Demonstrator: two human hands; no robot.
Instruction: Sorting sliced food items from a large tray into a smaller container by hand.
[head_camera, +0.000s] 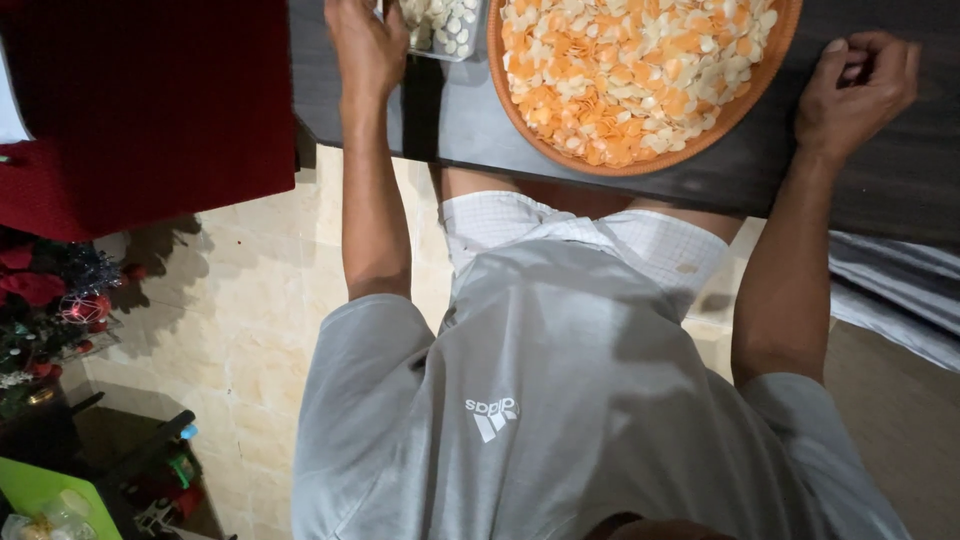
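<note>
a person in a grey shirt (560, 400) leans over a dark bench (450, 120), where a round orange tray (640, 160) heaped with pale and orange chips (630, 70) sits near the edge. the left hand (368, 45) rests flat left of the tray, touching a small clear tub (445, 25) of white pieces. the right hand (858, 85), right of the tray, curls loosely on the bench, holding nothing. the tray's rim nears the bench edge; a nudge from either arm could likely tip chips onto the tiled floor (260, 300).
</note>
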